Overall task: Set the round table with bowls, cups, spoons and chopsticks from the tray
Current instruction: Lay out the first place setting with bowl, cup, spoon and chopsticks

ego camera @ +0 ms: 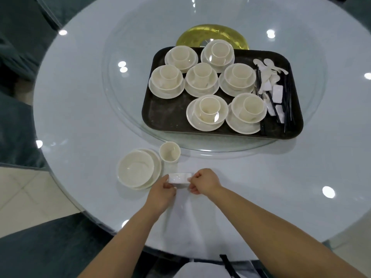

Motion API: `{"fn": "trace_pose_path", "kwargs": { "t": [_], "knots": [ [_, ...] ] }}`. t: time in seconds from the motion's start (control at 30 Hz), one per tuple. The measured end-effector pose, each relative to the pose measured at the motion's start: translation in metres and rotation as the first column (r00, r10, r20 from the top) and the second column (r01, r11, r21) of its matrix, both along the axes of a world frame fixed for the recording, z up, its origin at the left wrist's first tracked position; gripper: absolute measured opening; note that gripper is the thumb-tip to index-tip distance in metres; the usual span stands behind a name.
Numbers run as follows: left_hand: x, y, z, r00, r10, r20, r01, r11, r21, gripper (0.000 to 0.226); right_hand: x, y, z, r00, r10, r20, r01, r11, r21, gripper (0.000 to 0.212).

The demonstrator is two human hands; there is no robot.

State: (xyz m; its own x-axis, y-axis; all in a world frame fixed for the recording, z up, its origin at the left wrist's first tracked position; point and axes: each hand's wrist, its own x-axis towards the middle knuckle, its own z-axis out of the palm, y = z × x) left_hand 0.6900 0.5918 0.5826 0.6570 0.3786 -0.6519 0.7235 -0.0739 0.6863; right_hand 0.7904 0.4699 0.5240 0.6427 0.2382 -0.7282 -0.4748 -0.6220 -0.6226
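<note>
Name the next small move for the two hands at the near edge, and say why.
Probably lower the small white dish onto the table right of the bowl, below the cup. Left hand and right hand pinch its ends just there, and that spot looks bare.

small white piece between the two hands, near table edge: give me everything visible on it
The small white piece is a low, oblong block with rounded ends, glossy like glazed ceramic or plastic; its purpose is unclear. It lies lengthwise left to right at the near part of the round table, right of the set bowl and nearer than the lone cup, apart from both. The left hand pinches its left end, the right hand its right end. Whether it rests on the table or is held just above it cannot be told.
</note>
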Motion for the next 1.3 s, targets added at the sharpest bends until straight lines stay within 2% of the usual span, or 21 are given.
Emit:
{"fn": "trace_pose_path", "kwargs": {
  "t": [0.37,0.5,0.6,0.7,0.8,0.9,1.13,1.3],
  "knots": [
    [0.005,0.005,0.002,1.000,-0.009,-0.003,0.009,0.999,0.051,0.030,0.004,0.012,0.005,0.998,0.012,-0.064,-0.011,1.000,0.022,0.022],
    [0.007,0.005,0.005,0.998,-0.050,-0.041,0.055,0.990,0.132,0.026,0.018,-0.004,0.015,0.990,0.022,-0.137,-0.013,0.998,0.067,0.021],
    [0.013,0.006,0.013,0.990,-0.113,-0.084,0.128,0.972,0.198,0.029,0.039,-0.026,0.024,0.992,-0.029,-0.125,0.041,0.995,0.090,0.021],
    [0.027,0.004,0.025,0.987,-0.142,-0.078,0.153,0.975,0.162,0.022,0.064,-0.049,0.034,0.977,-0.212,-0.015,0.212,0.970,0.120,0.018],
    [0.043,-0.004,0.037,0.987,-0.160,-0.021,0.161,0.983,0.086,0.014,0.089,-0.074,0.044,0.916,-0.383,0.120,0.362,0.918,0.162,0.018],
    [0.059,-0.018,0.045,0.985,-0.168,0.035,0.167,0.986,0.028,0.008,0.109,-0.100,0.051,0.847,-0.482,0.223,0.453,0.875,0.170,0.022],
    [0.102,-0.052,0.054,0.969,-0.236,0.081,0.239,0.971,-0.033,0.011,0.154,-0.153,0.055,0.690,-0.574,0.441,0.618,0.784,0.053,0.009],
    [0.132,-0.069,0.054,0.951,-0.299,0.074,0.302,0.953,-0.032,0.011,0.182,-0.178,0.054,0.665,-0.510,0.546,0.641,0.765,-0.065,0.013]
  ]
}}
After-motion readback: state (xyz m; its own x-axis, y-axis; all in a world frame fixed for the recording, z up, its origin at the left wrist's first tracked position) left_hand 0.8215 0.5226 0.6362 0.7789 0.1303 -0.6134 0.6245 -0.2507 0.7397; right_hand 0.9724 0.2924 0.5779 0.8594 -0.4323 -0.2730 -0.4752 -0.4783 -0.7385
